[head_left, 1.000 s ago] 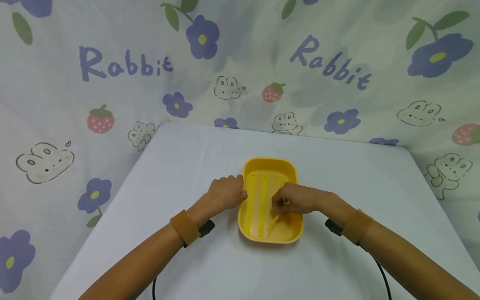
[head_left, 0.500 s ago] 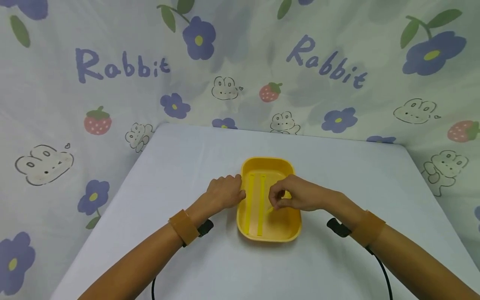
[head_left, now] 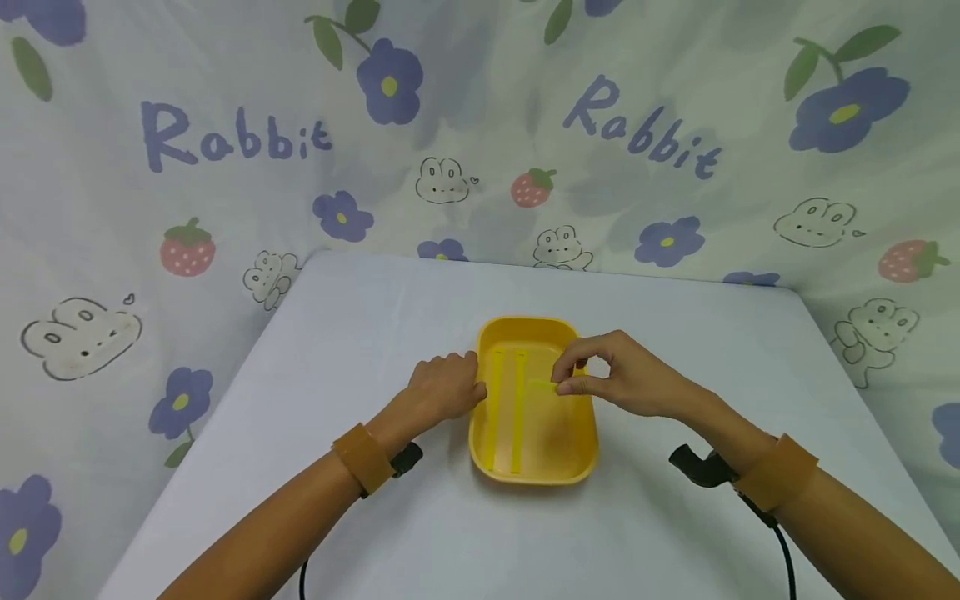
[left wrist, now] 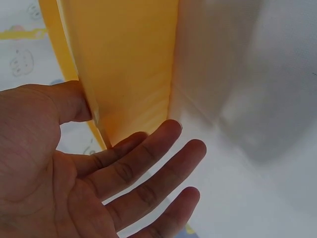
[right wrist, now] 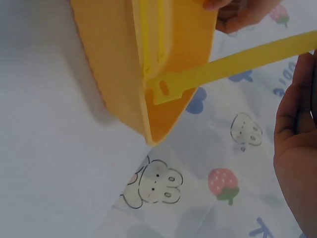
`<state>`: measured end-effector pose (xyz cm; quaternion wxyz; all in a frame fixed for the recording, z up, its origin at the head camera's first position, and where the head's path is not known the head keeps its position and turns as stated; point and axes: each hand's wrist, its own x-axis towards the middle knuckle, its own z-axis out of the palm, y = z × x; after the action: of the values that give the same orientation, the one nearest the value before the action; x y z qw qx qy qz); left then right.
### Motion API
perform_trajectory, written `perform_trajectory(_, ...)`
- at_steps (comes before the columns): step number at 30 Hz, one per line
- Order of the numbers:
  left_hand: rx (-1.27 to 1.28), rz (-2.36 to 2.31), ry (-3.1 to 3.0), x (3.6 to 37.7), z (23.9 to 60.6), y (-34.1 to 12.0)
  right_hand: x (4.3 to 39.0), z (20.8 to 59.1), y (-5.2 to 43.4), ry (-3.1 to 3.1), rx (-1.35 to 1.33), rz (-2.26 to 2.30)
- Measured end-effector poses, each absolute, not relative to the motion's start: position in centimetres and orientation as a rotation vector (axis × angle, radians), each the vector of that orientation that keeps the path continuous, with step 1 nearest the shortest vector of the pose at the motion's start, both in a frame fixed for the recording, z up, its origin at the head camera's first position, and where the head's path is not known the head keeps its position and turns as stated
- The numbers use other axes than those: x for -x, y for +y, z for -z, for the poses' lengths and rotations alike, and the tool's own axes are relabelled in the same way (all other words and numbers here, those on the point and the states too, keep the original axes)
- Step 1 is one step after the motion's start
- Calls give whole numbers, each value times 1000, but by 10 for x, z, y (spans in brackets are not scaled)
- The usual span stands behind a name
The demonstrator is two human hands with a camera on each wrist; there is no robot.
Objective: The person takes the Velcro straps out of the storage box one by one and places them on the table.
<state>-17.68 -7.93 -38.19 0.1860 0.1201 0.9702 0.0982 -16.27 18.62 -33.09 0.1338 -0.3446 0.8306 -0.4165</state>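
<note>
White table [head_left: 360, 333] with yellow tray [head_left: 495, 471] near its middle.

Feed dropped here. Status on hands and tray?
Left hand steadies yellow tray. Right hand pinches a yellow strip above it. Two strips inside. Nothing blocking.

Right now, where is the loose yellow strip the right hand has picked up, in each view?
Head: yellow strip at centre, pinched by the right hand above the yellow tray.
Left wrist: not in view.
Right wrist: crosses the upper right, slotted end at the tray.
Shared landmark: the tray.
</note>
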Motion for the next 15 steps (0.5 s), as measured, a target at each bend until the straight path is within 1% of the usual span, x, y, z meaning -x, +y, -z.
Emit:
perform_trajectory(7,-356,-283,2727,178,383,-77,161,329,217,2445,720,1499)
perform_trajectory(15,-341,-300,2738,178,383,-77,162,344,250,2469,401,1711)
